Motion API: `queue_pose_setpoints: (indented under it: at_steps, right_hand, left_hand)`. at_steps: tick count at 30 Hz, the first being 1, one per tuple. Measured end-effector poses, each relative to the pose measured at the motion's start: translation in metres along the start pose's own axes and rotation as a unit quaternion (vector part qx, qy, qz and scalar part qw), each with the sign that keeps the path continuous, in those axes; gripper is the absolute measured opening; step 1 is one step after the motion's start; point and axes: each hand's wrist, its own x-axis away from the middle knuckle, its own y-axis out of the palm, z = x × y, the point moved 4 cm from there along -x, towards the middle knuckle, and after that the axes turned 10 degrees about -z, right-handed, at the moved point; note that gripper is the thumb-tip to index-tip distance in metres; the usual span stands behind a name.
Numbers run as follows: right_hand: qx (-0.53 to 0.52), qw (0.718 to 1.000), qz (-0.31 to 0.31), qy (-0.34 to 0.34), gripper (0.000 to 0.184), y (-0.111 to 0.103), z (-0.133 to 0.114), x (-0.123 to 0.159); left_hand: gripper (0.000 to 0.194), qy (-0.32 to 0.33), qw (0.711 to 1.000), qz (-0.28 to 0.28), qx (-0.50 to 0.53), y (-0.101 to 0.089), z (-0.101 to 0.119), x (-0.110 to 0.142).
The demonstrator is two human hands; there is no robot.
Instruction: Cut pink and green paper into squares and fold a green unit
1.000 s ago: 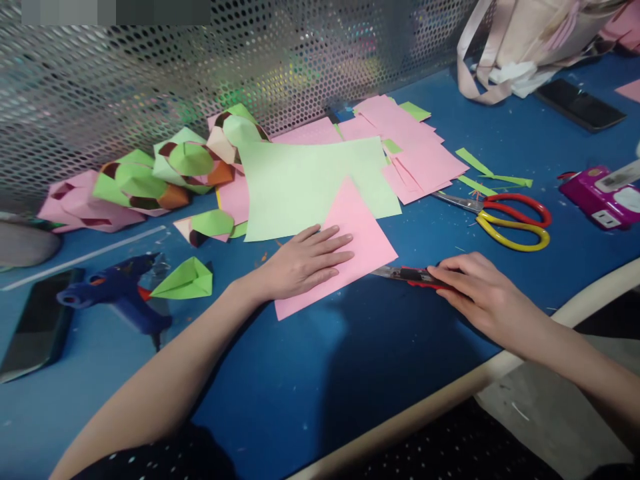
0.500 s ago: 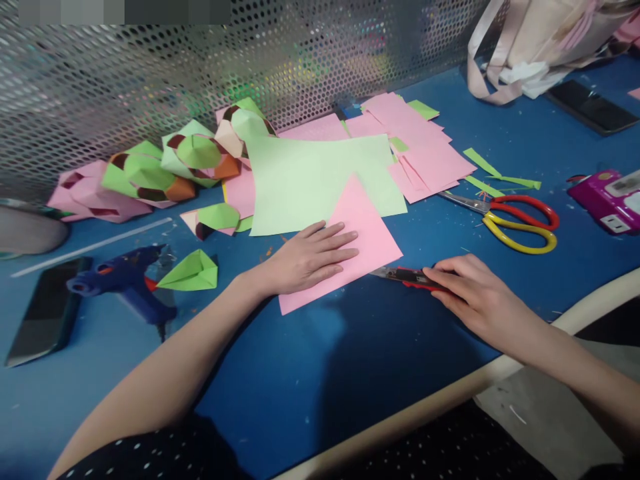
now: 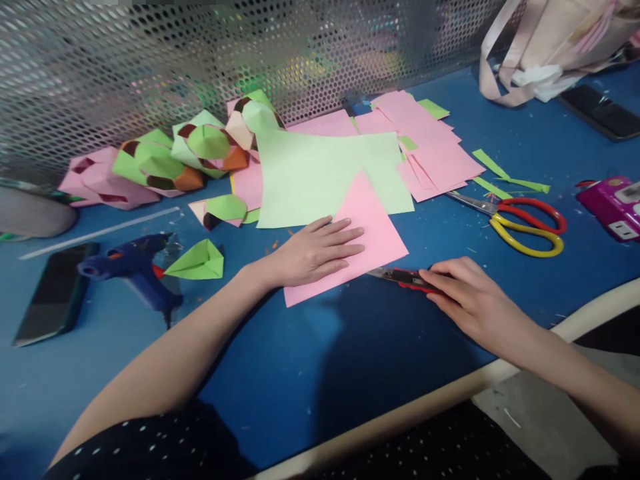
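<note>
A pink paper triangle [image 3: 376,233] lies on the blue table, its tip overlapping a pale green sheet [image 3: 300,173]. Flat on the pink paper rests my left hand [image 3: 317,253], fingers stretched out and slightly spread. My right hand [image 3: 463,293] grips a red and black utility knife [image 3: 410,279]. The knife's blade points left and reaches the paper's lower edge; its tip seems to go under that edge. Right of the paper lie scissors [image 3: 530,223] with one red and one yellow handle.
Folded paper shapes [image 3: 205,143] line the perforated metal panel [image 3: 200,53]. On the left are a blue glue gun [image 3: 135,270], a green folded piece [image 3: 200,260] and a phone [image 3: 55,293]. Stacked pink sheets [image 3: 430,147], a purple device [image 3: 613,207] and another phone [image 3: 603,110] are on the right.
The whole view has shifted slightly, moving the table things to the right in the picture. The knife has moved a little left against the paper's lower edge. My left hand stays on the paper.
</note>
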Motion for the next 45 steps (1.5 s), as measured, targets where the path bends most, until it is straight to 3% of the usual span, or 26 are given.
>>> queue_pose_setpoints:
  at_steps: [11,45]
  right_hand:
    - [-0.014,1.000,-0.004,-0.003,0.035,0.006,-0.003,-0.002]
    - [0.018,0.999,0.001,-0.048,0.034,0.013,-0.016,-0.009]
  left_hand:
    - [0.049,0.002,0.999,0.010,0.030,0.000,0.000,0.000]
    - [0.049,0.000,1.000,0.015,0.021,0.002,-0.001,0.001]
